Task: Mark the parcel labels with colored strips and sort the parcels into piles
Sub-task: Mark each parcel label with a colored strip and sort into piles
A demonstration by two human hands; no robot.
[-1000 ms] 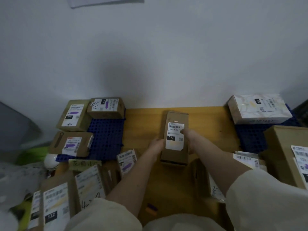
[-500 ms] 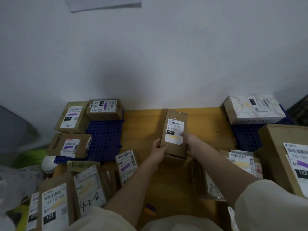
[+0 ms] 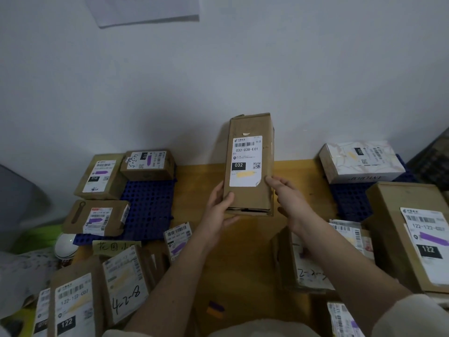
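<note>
A tall brown parcel [image 3: 250,164] stands raised over the far middle of the wooden surface [image 3: 298,176], its white label [image 3: 246,161] facing the camera with a yellow strip [image 3: 244,174] across the lower part and "032" printed in a black box. At 10 o'clock from it, three brown boxes with purple-marked labels [image 3: 102,176] sit on and beside a blue perforated mat [image 3: 148,207]. At 2 o'clock a white patterned box [image 3: 359,161] rests on another blue mat [image 3: 349,203], and at 4 o'clock a large brown box [image 3: 410,234] carries a label with a purple strip and "122". Toward 7 o'clock, near the camera, several parcels with yellow-marked labels [image 3: 124,280] lean together, one handwritten "4-2-8". The left hand [image 3: 216,210] grips the parcel's lower left corner, thumb on the front face, fingers curled behind. The right hand [image 3: 289,198] has relaxed, nearly straight fingers touching the parcel's lower right edge. Both forearms reach forward from pale sleeves.
</note>
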